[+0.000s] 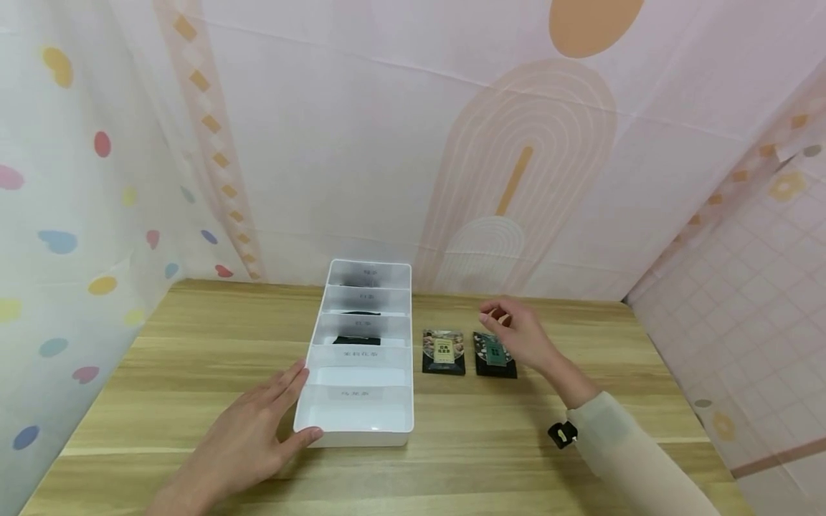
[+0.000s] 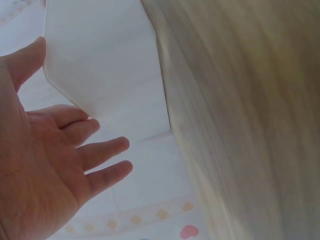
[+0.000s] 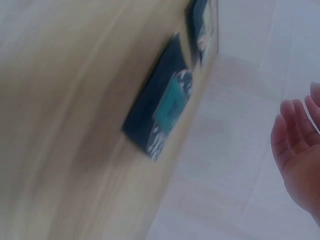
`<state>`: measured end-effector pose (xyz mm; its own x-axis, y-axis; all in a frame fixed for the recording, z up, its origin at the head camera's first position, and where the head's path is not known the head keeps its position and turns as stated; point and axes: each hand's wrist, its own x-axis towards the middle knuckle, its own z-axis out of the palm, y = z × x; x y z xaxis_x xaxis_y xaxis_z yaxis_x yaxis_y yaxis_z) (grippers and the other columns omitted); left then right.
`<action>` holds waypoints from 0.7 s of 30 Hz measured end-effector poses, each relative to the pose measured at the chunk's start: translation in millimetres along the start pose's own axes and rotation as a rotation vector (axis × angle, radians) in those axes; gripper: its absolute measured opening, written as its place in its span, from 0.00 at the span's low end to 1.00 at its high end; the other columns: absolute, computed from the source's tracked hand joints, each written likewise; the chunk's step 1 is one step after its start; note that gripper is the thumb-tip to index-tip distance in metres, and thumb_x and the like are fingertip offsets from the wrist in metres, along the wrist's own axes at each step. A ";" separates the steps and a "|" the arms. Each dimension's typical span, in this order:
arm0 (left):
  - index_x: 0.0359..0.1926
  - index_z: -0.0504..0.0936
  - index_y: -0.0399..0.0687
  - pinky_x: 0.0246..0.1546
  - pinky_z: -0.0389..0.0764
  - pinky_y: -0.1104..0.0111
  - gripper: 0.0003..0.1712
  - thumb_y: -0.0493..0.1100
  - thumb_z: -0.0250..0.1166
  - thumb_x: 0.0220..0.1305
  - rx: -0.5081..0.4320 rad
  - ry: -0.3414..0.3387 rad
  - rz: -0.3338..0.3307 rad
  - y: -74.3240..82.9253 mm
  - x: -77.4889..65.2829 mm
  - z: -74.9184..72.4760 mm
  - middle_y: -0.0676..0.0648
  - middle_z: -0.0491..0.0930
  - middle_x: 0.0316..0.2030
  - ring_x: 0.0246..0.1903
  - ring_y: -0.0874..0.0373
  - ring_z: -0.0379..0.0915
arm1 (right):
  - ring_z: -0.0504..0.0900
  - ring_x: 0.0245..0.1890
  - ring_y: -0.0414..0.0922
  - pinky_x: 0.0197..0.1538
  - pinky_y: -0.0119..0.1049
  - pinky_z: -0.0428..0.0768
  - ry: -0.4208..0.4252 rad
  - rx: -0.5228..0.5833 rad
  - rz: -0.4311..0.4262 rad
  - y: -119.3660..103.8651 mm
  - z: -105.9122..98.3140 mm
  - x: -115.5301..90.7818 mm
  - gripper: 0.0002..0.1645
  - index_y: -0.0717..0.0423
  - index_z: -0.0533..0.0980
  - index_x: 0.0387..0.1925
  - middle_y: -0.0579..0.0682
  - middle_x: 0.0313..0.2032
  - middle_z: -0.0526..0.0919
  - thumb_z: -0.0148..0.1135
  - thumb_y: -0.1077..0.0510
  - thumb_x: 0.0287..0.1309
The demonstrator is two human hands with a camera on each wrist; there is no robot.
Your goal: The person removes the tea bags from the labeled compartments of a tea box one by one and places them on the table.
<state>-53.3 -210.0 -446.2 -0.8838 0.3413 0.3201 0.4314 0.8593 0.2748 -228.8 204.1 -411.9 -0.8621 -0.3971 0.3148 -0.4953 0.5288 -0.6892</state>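
A white divided organizer box (image 1: 361,438) with several labelled compartments stands on the table. Black packets (image 1: 358,340) show in its far compartments; the two near ones hold nothing visible. My left hand (image 1: 254,423) rests at the box's near left side, fingers along the side wall and thumb at the front corner; in the left wrist view its fingers (image 2: 107,150) are spread. My right hand (image 1: 519,333) hovers above a black packet with a green label (image 1: 495,355), fingers loosely bent with nothing between them. Left of that packet lies another with a yellow label (image 1: 444,351).
The wooden table (image 1: 464,459) runs back to a patterned curtain (image 1: 361,143), with more curtain on both sides. A small black device (image 1: 563,434) hangs at the right sleeve's cuff.
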 end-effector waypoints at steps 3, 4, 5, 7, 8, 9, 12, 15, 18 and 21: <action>0.70 0.74 0.30 0.60 0.78 0.43 0.48 0.64 0.72 0.65 -0.003 -0.004 -0.001 0.5 -0.2 0.7 0.36 0.70 0.73 0.65 0.37 0.74 | 0.80 0.38 0.45 0.38 0.37 0.82 -0.009 0.005 -0.024 -6.8 3.8 1.8 0.07 0.60 0.83 0.48 0.50 0.42 0.86 0.66 0.64 0.71; 0.70 0.73 0.30 0.60 0.78 0.43 0.48 0.64 0.72 0.65 -0.003 -0.004 -0.002 0.7 -0.3 0.8 0.36 0.69 0.73 0.65 0.37 0.74 | 0.80 0.39 0.45 0.38 0.38 0.82 -0.013 0.006 -0.031 -9.5 5.1 2.6 0.07 0.59 0.84 0.47 0.50 0.42 0.86 0.66 0.63 0.71; 0.70 0.73 0.30 0.61 0.78 0.43 0.48 0.63 0.72 0.65 -0.004 -0.005 -0.002 0.9 -0.3 0.8 0.36 0.69 0.73 0.66 0.37 0.74 | 0.81 0.39 0.45 0.39 0.37 0.82 -0.018 0.004 -0.039 -11.6 6.5 3.5 0.07 0.59 0.83 0.48 0.50 0.42 0.86 0.66 0.63 0.72; 0.70 0.73 0.30 0.61 0.78 0.43 0.48 0.63 0.72 0.65 -0.005 -0.005 -0.001 1.1 -0.3 1.0 0.36 0.69 0.73 0.66 0.37 0.74 | 0.81 0.38 0.45 0.38 0.37 0.82 -0.025 0.008 -0.056 -15.9 9.5 5.2 0.07 0.60 0.83 0.48 0.50 0.42 0.86 0.66 0.63 0.71; 0.70 0.73 0.30 0.61 0.78 0.43 0.48 0.63 0.72 0.65 -0.005 -0.003 0.001 1.1 -0.3 1.0 0.36 0.69 0.73 0.66 0.37 0.74 | 0.81 0.38 0.44 0.38 0.37 0.82 -0.028 0.011 -0.066 -18.0 11.0 6.1 0.07 0.60 0.83 0.48 0.50 0.42 0.86 0.66 0.64 0.71; 0.70 0.73 0.30 0.61 0.78 0.43 0.48 0.63 0.72 0.65 -0.004 0.000 0.003 1.2 -0.3 1.1 0.36 0.69 0.73 0.66 0.37 0.74 | 0.81 0.38 0.44 0.38 0.37 0.83 -0.031 0.014 -0.076 -20.2 12.5 7.0 0.07 0.60 0.83 0.48 0.50 0.42 0.86 0.66 0.63 0.71; 0.70 0.73 0.30 0.60 0.78 0.43 0.48 0.64 0.72 0.65 0.000 0.006 0.006 1.1 -0.7 2.0 0.36 0.69 0.73 0.66 0.37 0.74 | 0.81 0.38 0.44 0.38 0.38 0.83 -0.042 0.029 -0.096 -26.4 17.5 10.3 0.08 0.61 0.83 0.48 0.50 0.41 0.85 0.66 0.64 0.70; 0.70 0.74 0.30 0.60 0.78 0.43 0.48 0.63 0.72 0.65 0.002 0.011 0.008 0.9 -1.1 2.7 0.36 0.69 0.73 0.66 0.37 0.74 | 0.81 0.39 0.44 0.39 0.39 0.84 -0.056 0.043 -0.110 -32.8 22.6 13.5 0.08 0.62 0.83 0.48 0.50 0.41 0.85 0.67 0.64 0.70; 0.70 0.74 0.30 0.60 0.78 0.44 0.48 0.63 0.72 0.65 0.003 0.013 0.009 0.8 -1.3 2.8 0.36 0.69 0.73 0.66 0.38 0.74 | 0.81 0.39 0.44 0.41 0.41 0.84 -0.071 0.046 -0.119 -39.2 28.0 16.4 0.09 0.62 0.83 0.49 0.50 0.41 0.85 0.67 0.65 0.70; 0.70 0.74 0.30 0.60 0.78 0.44 0.48 0.63 0.72 0.65 0.004 0.017 0.011 0.6 -1.5 3.0 0.36 0.69 0.73 0.66 0.38 0.74 | 0.81 0.42 0.46 0.43 0.42 0.84 -0.080 0.043 -0.141 -45.3 33.3 19.2 0.11 0.63 0.82 0.51 0.52 0.43 0.85 0.67 0.65 0.69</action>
<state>-52.2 -208.9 -449.2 -0.8757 0.3444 0.3383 0.4405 0.8569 0.2679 -219.3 147.6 -396.4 -0.7722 -0.5246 0.3585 -0.6043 0.4319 -0.6695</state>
